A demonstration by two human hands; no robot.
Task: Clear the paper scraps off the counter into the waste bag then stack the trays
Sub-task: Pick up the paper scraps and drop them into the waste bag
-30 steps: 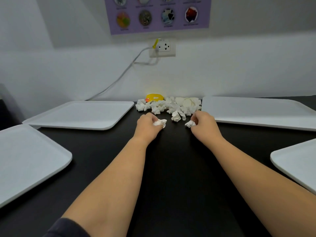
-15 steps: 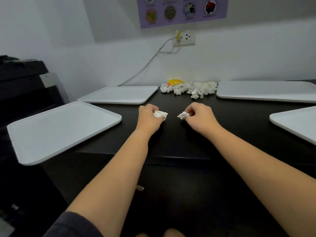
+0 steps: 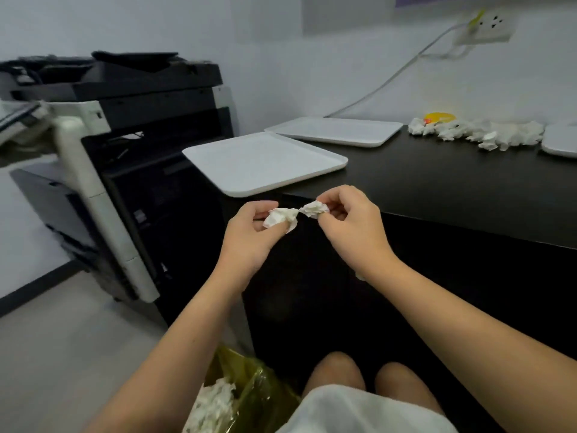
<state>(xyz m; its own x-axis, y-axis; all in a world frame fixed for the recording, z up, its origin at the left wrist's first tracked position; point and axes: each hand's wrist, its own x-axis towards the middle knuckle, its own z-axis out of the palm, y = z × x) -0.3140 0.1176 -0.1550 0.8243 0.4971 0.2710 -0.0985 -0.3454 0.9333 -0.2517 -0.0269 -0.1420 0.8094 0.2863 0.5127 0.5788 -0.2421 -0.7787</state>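
Head view, the only one supplied: we see both hands raised in front of the table's (image 3: 437, 195) near edge, at about the centre of the frame. Our left hand (image 3: 249, 232) is closed in a fingertip pinch on one crumpled paper scrap (image 3: 280, 216); our right hand (image 3: 349, 223) pinches a second scrap (image 3: 315, 209), and the two scraps nearly touch. We judge the step in hand to be the carry from table to waste bag (image 3: 249, 389), which sits low at 6 o'clock beside the knees, yellow-green and translucent, with white scraps already inside. The next move calls for lowering both hands over the bag's mouth and parting the fingers there. A pile of scraps (image 3: 477, 134) lies unfinished at 2 o'clock against the wall, beside a yellow object (image 3: 439, 117) we cannot identify. Two trays (image 3: 265, 160) (image 3: 335, 130) lie unstacked at 12 o'clock; a third tray (image 3: 559, 143) is cut off at the right edge. The bag's rim is partly hidden by our left forearm, and the copier (image 3: 125, 151) at 9 o'clock is blurred.
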